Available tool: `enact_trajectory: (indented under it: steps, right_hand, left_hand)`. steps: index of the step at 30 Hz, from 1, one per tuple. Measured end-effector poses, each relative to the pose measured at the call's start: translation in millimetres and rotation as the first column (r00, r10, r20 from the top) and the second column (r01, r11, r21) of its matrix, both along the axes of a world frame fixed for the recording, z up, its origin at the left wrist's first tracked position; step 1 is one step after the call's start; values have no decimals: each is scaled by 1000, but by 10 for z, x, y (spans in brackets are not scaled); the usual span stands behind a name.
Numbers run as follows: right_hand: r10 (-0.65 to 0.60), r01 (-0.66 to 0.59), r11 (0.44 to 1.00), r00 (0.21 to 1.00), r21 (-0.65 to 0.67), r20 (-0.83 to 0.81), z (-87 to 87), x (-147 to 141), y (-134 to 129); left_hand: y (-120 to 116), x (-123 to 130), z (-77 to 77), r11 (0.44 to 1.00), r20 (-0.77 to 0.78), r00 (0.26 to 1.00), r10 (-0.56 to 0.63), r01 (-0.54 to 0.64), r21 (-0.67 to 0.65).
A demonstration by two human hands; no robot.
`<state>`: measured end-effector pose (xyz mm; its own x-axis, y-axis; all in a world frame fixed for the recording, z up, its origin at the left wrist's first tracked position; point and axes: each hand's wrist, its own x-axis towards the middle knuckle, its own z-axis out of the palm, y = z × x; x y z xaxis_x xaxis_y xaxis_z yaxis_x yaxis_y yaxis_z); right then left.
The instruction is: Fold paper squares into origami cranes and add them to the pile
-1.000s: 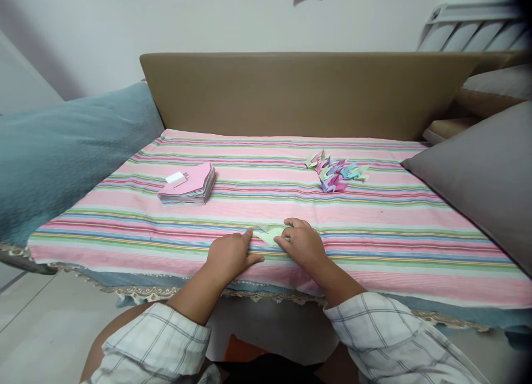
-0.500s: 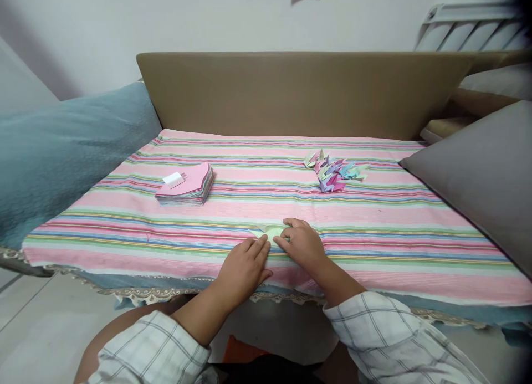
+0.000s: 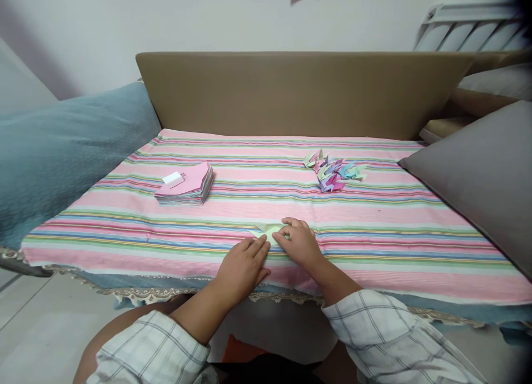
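A pale green folded paper (image 3: 272, 233) with pointed ends at its left lies on the striped cloth (image 3: 257, 206) near the front edge. My left hand (image 3: 242, 266) rests flat with its fingers extended, the fingertips touching the paper's lower left edge. From the right, my right hand (image 3: 300, 241) has thumb and bent fingers closed on the right part of the paper, covering that end. Farther back on the right lies a cluster of small folded paper pieces (image 3: 332, 173) in several colours.
At the left sits a stack of coloured paper (image 3: 187, 187) with a white block (image 3: 173, 179) on top. A grey cushion (image 3: 477, 168) stands at the right, a blue covered cushion (image 3: 75, 146) at the left. A brown backboard (image 3: 299, 93) runs behind the cloth.
My right hand has shifted very slightly left along the paper. My left hand and the paper look nearly the same.
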<state>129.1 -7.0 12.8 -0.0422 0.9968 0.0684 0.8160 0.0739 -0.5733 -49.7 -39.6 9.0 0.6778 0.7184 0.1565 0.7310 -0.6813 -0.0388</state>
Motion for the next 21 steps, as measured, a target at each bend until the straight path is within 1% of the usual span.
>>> enact_trajectory:
  steps: [6,13,21]
  right_hand:
    - [-21,20,999,999,35,28,-32,-23,0]
    - [-23,23,999,1000,40,8,-52,-24,5]
    - [-5,4,999,1000,53,28,-48,-24,-10]
  left_hand:
    - [9,-4,-29,1000,2,1000,21,-21,16]
    - [16,-15,-61,1000,9,1000,24,-24,18]
    - [-8,25,-35,998,-41,997,63,-63,-2]
